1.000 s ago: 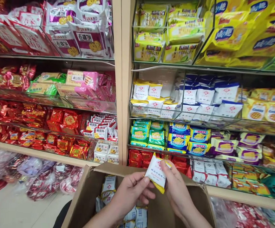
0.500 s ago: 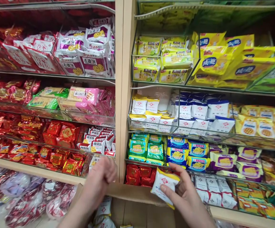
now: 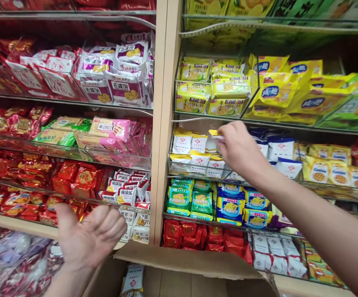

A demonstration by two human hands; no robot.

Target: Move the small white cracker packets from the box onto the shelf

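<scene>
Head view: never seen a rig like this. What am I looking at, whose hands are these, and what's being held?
No robot here: these are a person's bare hands, seen by one camera worn on the head, looking forward and down. There is no second viewpoint. The right hand reaches up to a shelf bin and pinches a yellow-edged packet, mostly hidden by the fingers. The left hand is open and empty, low on the left. Beside the right hand sit white-and-yellow packets and white-and-blue packets; green packets are on the shelf below. At the bottom is an open cardboard box with some white packets inside; how many, I can't tell.
</scene>
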